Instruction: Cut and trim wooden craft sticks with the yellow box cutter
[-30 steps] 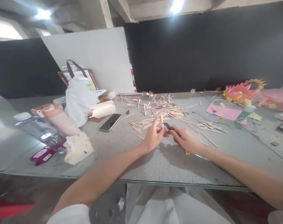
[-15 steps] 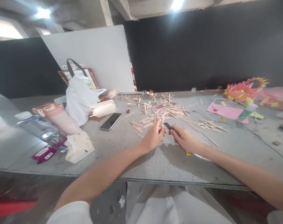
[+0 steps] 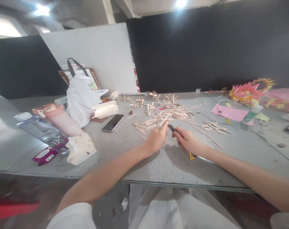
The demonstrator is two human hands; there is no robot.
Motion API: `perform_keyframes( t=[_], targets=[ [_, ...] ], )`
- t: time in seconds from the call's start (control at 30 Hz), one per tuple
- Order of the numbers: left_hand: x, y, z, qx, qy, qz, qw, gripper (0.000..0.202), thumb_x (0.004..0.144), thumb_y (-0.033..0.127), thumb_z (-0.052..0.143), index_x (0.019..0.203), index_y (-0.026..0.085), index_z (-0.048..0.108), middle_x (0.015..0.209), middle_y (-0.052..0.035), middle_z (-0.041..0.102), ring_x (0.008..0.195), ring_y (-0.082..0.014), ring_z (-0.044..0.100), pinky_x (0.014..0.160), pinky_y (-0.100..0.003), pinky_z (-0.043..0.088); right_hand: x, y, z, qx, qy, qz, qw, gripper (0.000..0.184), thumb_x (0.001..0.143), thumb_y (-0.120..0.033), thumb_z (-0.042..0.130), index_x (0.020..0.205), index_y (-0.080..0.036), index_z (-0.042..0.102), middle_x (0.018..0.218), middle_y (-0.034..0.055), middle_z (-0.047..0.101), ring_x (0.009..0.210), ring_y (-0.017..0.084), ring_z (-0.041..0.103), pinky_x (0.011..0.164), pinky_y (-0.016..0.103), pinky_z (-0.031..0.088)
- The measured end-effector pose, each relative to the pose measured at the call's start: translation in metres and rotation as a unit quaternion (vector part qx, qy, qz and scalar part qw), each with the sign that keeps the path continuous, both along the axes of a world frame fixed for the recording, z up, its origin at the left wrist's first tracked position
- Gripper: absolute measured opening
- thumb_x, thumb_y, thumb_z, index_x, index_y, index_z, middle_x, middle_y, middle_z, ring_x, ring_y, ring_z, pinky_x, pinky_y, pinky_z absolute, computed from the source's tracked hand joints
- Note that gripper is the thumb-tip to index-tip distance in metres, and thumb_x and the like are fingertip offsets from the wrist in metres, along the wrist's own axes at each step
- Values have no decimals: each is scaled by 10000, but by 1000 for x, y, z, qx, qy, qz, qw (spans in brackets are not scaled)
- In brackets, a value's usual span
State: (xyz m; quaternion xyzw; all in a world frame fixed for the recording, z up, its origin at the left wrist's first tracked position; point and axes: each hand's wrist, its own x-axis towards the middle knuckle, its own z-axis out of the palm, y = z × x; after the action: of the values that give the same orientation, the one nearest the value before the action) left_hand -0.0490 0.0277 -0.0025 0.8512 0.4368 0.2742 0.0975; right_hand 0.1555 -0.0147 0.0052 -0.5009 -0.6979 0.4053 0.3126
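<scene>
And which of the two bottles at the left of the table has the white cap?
The clear bottle, the one farther left: its white cap stands out. The pink bottle beside it has a pinkish lid instead.

Dressed in a short, plain white sleeve (image 3: 71, 218) on the left arm (image 3: 106, 176); clothed lower down in pale, softly creased cloth (image 3: 156, 210); bare at left hand (image 3: 155, 140) and right hand (image 3: 188, 140).

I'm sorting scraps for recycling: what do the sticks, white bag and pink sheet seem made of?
Sticks: probably bare wood, matt, from their pale tan colour. White bag: likely thin plastic film, smooth, given its soft creases. Pink sheet: paper or thin card, matt; it looks flat without glare.
</scene>
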Motion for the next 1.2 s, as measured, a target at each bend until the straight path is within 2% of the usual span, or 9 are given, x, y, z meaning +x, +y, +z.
perform_keyframes(
  t=[0.13, 0.27, 0.4, 0.73, 0.87, 1.2],
  targets=[
    [0, -1, 8, -51, -49, -22, 997, 505, 1111, 305, 369, 1601, 195, 414, 828, -11, 747, 651, -153, 673, 680, -259, 503, -2, -1, 2, -13, 32, 6, 999, 278, 1067, -486, 381, 969, -251, 493, 508, -109, 482, 284, 111, 421, 313, 226, 337],
    [-1, -3, 13, -69, -77, -32, 994, 496, 1108, 303, 361, 1584, 186, 440, 814, -7, 739, 663, -145, 665, 737, -266, 522, -3, -1, 1, -30, 57, 0, 998, 290, 1060, -514, 392, 968, -254, 480, 541, -117, 471, 287, 105, 426, 297, 221, 337],
    [-1, -4, 15, -87, -112, -47, 989, 490, 1115, 326, 354, 1569, 177, 459, 805, -8, 733, 698, -148, 678, 769, -271, 531, -3, -1, 1, -38, 77, 8, 996, 318, 1054, -549, 407, 964, -252, 478, 546, -120, 464, 287, 100, 428, 291, 212, 333],
    [0, 2, 12, -145, -241, -103, 954, 485, 1106, 405, 418, 1505, 157, 538, 770, -15, 732, 610, -128, 637, 703, -265, 542, 1, -1, 7, -70, 126, 30, 989, 351, 1029, -592, 469, 952, -249, 468, 526, -126, 445, 302, 93, 414, 308, 204, 367],
    [-1, 5, 11, -161, -254, -118, 946, 500, 1107, 440, 429, 1494, 148, 549, 752, -16, 722, 603, -129, 627, 689, -264, 534, 2, -1, 12, -90, 136, 38, 986, 370, 1020, -606, 489, 943, -245, 464, 521, -121, 438, 306, 86, 410, 312, 189, 332],
    [-3, 10, 6, -145, -250, -137, 947, 521, 1119, 446, 415, 1535, 151, 522, 745, -8, 709, 602, -122, 608, 701, -261, 531, 3, -6, 27, -163, 169, 51, 971, 326, 1030, -554, 513, 926, -254, 440, 547, -112, 437, 332, 84, 373, 351, 217, 390]
  ],
)
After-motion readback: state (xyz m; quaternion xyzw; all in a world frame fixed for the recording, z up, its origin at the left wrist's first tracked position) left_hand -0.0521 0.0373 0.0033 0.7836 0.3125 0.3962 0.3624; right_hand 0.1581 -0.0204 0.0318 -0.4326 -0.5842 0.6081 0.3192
